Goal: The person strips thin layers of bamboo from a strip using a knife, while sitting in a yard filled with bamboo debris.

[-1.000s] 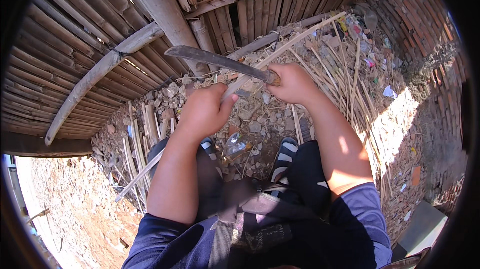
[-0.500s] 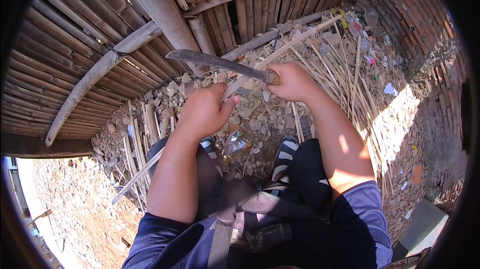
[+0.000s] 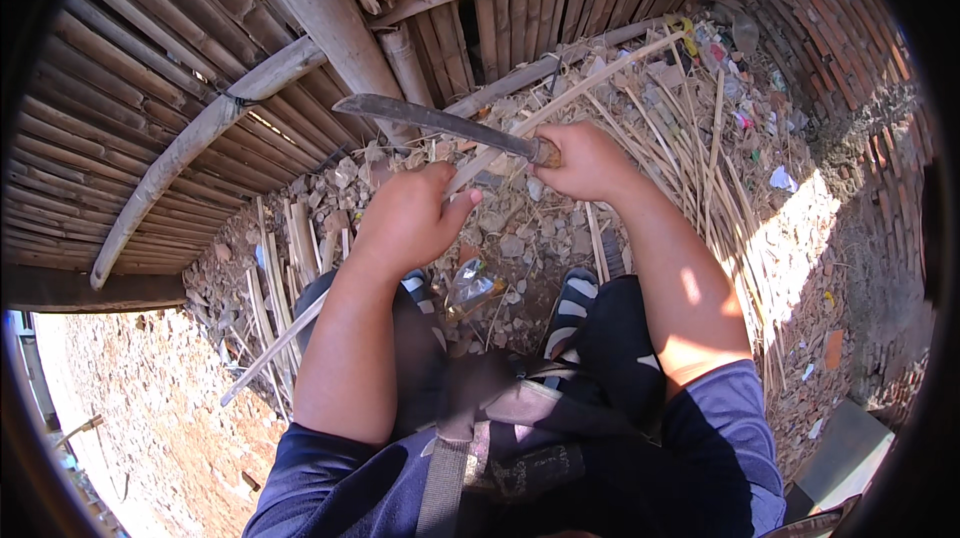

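1 pale strip (image 3: 575,95) in L hand (image 3: 405,218), 1 machete (image 3: 430,119) in R hand (image 3: 588,163); both w/ grip closed.

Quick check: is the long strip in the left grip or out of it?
In: the left grip is closed around the strip, which runs out past the thumb, behind the knife in view.

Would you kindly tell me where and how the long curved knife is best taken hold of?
I would grip the knife by its wooden handle, coming from the right, as the right hand does. The handle forms its right end, while the long blade reaches left across the pale strip in the left hand, so that side seems best avoided.
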Tool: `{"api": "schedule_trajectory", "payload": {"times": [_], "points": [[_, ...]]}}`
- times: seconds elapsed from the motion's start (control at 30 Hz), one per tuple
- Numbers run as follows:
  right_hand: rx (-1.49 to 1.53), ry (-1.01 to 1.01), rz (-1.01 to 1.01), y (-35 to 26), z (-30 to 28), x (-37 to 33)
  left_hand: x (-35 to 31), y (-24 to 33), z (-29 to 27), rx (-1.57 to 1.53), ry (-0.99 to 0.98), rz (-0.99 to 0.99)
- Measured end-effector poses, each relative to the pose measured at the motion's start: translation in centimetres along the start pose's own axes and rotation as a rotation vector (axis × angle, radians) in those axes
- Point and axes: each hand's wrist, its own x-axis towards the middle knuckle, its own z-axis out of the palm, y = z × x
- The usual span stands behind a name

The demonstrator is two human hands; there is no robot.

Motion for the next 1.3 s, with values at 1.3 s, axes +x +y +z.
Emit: {"api": "schedule_trajectory", "payload": {"times": [1.3], "points": [[0.020, -0.042, -0.051, 1.0, 1.4, 0.4, 0.1, -0.4, 0.4, 0.040, -0.045, 0.004]]}}
